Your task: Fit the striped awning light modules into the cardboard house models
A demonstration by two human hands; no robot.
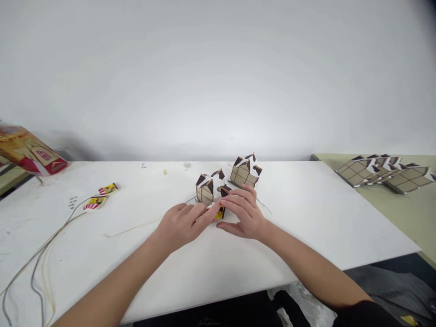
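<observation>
In the head view, my left hand [184,225] reaches in with its index finger stretched out and the other fingers curled; its thumb is hidden. That fingertip touches the top of a small red-and-yellow piece [220,212] at the front of a model house [205,194] with cream walls and a dark brown and white roof. My right hand [245,215] comes from the other side, fingertips above the piece and thumb below it. The hands hide much of the piece and the house's front. A second, similar model house [242,176] stands just behind, to the right.
Two more red-and-yellow pieces [96,203] with long cords [46,245] lie on the white table [211,268] at left. A colourful bag [37,152] is at far left. Several model houses [357,171] stand on a beige side surface [402,213]. Behind is a white wall.
</observation>
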